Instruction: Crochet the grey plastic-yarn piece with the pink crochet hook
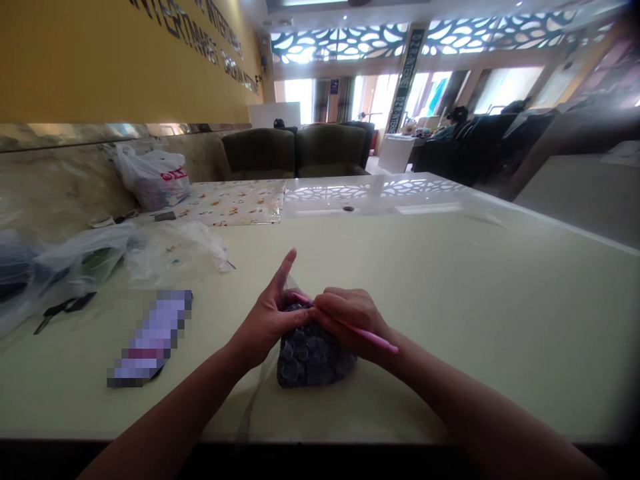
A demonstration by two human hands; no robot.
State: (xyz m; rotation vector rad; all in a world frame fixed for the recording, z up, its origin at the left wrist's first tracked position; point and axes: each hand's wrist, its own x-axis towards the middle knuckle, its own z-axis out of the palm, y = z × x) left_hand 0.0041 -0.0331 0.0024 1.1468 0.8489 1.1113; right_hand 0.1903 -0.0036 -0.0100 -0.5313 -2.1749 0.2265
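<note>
A dark grey crocheted piece (pixel 310 357) rests on the pale table (pixel 450 300) near its front edge. My left hand (pixel 270 313) pinches the top of the piece, with the index finger raised and a thin strand of yarn running over it. My right hand (pixel 350 320) is closed round a pink crochet hook (pixel 370 337), whose tip meets the piece between the two hands. A faint strand trails down toward the table's front edge.
Black scissors (pixel 63 310) and crumpled clear plastic bags (pixel 150 250) lie at the left, with a blurred-out flat object (pixel 150 337) nearer me. A white shopping bag (pixel 153 177) and patterned cloth (pixel 230 200) sit at the back. Armchairs (pixel 295 150) and seated people are beyond.
</note>
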